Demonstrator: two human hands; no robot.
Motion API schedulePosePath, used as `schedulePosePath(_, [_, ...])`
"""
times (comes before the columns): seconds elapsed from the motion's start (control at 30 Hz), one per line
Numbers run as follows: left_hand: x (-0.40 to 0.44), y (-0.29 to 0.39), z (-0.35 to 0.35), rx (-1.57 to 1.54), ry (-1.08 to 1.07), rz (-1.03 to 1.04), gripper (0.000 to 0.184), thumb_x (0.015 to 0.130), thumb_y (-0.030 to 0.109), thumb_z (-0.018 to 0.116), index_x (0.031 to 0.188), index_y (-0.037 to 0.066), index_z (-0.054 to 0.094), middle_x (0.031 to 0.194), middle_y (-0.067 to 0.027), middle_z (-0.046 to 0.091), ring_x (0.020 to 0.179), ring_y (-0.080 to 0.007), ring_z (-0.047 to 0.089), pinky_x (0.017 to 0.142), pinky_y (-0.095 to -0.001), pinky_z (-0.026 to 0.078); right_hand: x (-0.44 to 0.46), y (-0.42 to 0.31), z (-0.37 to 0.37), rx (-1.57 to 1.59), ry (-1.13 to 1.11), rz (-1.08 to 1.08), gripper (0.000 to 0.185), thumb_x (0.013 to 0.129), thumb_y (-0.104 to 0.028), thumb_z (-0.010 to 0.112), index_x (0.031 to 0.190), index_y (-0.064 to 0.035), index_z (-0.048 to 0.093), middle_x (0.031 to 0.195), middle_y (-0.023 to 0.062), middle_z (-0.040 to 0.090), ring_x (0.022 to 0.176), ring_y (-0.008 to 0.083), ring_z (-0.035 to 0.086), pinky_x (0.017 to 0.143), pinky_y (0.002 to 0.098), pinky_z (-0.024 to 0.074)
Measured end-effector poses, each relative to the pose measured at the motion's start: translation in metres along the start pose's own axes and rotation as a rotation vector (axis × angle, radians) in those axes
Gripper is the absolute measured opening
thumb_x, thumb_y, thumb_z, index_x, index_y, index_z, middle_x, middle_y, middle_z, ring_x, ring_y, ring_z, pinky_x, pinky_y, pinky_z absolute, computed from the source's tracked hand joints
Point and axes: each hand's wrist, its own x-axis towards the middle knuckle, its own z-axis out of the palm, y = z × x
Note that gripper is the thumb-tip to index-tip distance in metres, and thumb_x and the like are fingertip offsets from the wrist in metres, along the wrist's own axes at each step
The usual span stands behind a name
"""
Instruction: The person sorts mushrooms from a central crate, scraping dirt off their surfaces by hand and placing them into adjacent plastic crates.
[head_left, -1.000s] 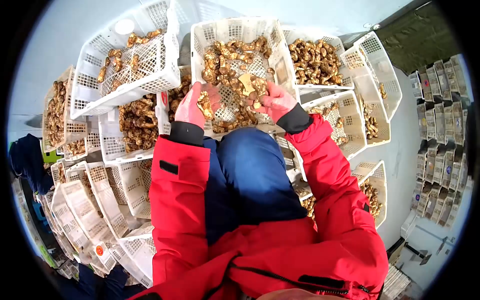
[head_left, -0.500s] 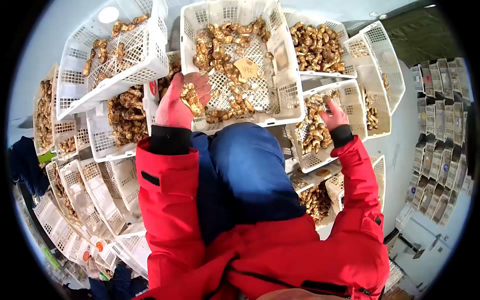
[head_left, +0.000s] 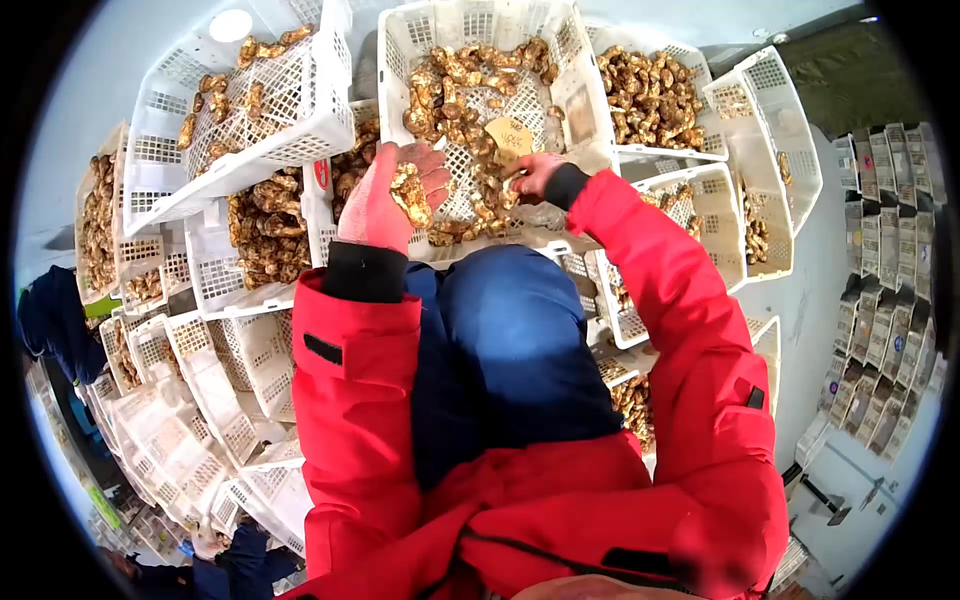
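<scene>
My left hand (head_left: 378, 208) is palm up at the near left edge of the middle white plastic crate (head_left: 597, 120), with a brown-and-cream mushroom (head_left: 411, 196) lying on the palm against the fingers. Over the same crate, my right hand (head_left: 537, 175) reaches in with its fingers bent down at a small mushroom (head_left: 508, 193). The fingertips look closed on it, though they partly hide it. Mushrooms (head_left: 462, 75) lie scattered along the crate's far side and down its middle. A tan card with handwriting (head_left: 510, 138) rests among them, just beyond my right hand.
Mushrooms fill a crate (head_left: 650, 100) at the back right, and fewer lie in the tilted crate (head_left: 320, 110) at left. Another crate (head_left: 715, 205) stands under my right forearm. Stacked crates (head_left: 215, 375) crowd the lower left, near another person's dark clothing (head_left: 60, 325).
My right hand has moved left from the right-hand crate into the middle crate, onto the mushrooms there. My left hand still holds its mushroom. The view has shifted slightly.
</scene>
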Motion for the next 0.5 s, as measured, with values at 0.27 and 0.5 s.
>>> schedulePosePath(0.27, [-0.002,-0.014,-0.001,0.116,-0.09,-0.102,0.034,0.086,0.028,0.048,0.108,0.001,0.048,0.097,-0.0132,0.057,0.083,-0.0218,0.057,0.067,-0.0345,0.047,-0.121,-0.077,0.01,0.629,0.199,-0.675,0.049,0.077,-0.001,0.05,0.124,0.0029,0.036,0.114,0.0094,0.05,0.099,0.0147,0.049,0.082,0.0281,0.0421])
schedulePosePath(0.5, [-0.011,-0.01,0.007,0.17,-0.261,-0.035,0.032,0.082,0.01,0.054,0.112,0.0,0.047,0.098,-0.0073,0.055,0.088,-0.0192,0.056,0.072,-0.0283,0.045,-0.134,-0.108,0.031,0.261,0.397,-0.786,0.046,0.071,-0.005,0.057,0.117,-0.0019,0.047,0.109,0.0094,0.054,0.098,0.0153,0.05,0.082,0.0261,0.0388])
